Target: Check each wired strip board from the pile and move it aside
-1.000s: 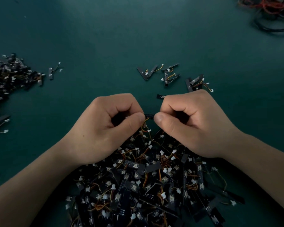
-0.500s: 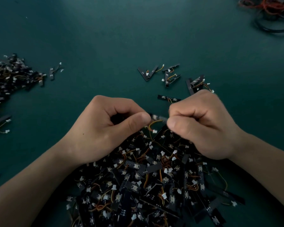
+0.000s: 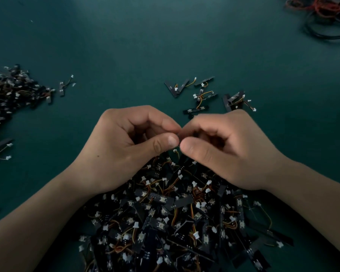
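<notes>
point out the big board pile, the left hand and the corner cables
board pile point(image 3: 153, 196): head view, a black board in its far half
left hand point(image 3: 114, 154): head view, back of the hand
cables point(image 3: 326, 8): head view, red wires in the tangle

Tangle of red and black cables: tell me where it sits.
In the head view the tangle of red and black cables lies at the far right corner of the green table, well beyond the right hand.

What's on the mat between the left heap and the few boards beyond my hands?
Head view: one stray wired board by the heap; otherwise bare mat.
</notes>
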{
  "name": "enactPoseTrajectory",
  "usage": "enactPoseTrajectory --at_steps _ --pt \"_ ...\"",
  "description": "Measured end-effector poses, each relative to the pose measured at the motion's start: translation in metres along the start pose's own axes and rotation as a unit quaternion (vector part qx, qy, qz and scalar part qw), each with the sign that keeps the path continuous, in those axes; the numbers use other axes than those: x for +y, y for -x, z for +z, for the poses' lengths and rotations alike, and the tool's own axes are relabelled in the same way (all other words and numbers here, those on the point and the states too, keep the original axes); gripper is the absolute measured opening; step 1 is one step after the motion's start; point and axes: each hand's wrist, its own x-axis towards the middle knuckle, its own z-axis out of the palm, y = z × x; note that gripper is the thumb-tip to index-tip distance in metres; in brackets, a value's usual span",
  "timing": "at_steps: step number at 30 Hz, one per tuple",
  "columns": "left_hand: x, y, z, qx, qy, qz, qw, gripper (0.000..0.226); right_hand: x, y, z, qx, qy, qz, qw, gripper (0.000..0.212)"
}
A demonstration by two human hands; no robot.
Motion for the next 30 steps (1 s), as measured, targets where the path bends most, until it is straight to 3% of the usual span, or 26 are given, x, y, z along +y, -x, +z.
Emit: enactPoseTrajectory --at_steps 8,13,17,24,30 --pt "-0.0006 -0.0021 -0.0011 0.025 -0.011 0.007 1.0 0.004 0.0001 -0.0001 0.0001 0.012 0.006 -0.014 1.0 0.037" --pt "-0.0014 -0.0014 -0.002 -0.003 0.05 -0.074 0.996 0.05 -0.0026 -0.0011 0.0012 0.093 0.007 -0.051 0.994 0.029" --pt "0.0018 -0.0017 -0.0031 -0.056 0.038 -0.06 0.996 0.037 -0.0046 -0.0022 0.0023 0.099 0.031 -0.07 0.992 0.024" --pt "0.0046 -0.002 -0.0015 -0.03 0.033 -0.035 0.998 0.025 -0.0018 -0.0007 0.0011 0.085 0.004 -0.023 0.996 0.011" --pt "0.0019 -0.003 0.001 -0.005 -0.017 -0.008 1.0 0.022 -0.0029 0.0001 -0.0001 0.054 -0.014 0.007 0.998 0.022"
